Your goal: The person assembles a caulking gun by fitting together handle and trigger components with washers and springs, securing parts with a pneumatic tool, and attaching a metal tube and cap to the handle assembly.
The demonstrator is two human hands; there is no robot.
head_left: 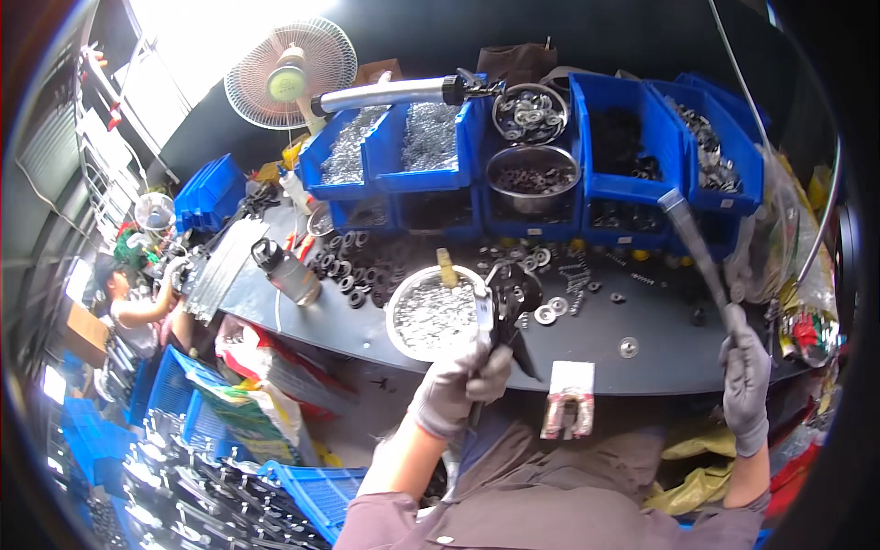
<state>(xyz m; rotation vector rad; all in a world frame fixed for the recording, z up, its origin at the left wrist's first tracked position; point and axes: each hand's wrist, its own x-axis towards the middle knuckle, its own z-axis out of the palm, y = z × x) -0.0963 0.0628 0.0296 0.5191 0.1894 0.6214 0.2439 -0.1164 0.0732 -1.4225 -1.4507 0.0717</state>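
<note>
My left hand, in a grey glove, is closed around a dark metal part with a silvery strip. That part is held upright over the table's front edge, beside a round bowl full of small shiny metal pieces. A yellowish stick stands in the bowl. Over on the right, my gloved right hand grips a long narrow tool with a greyish shaft. The tool points up toward the blue bins and is smeared, so its exact kind cannot be made out.
Blue bins of small parts and metal bowls line the back. Black rings, springs and a bottle lie or stand on the table. A white block juts from its front edge. Another person works far left.
</note>
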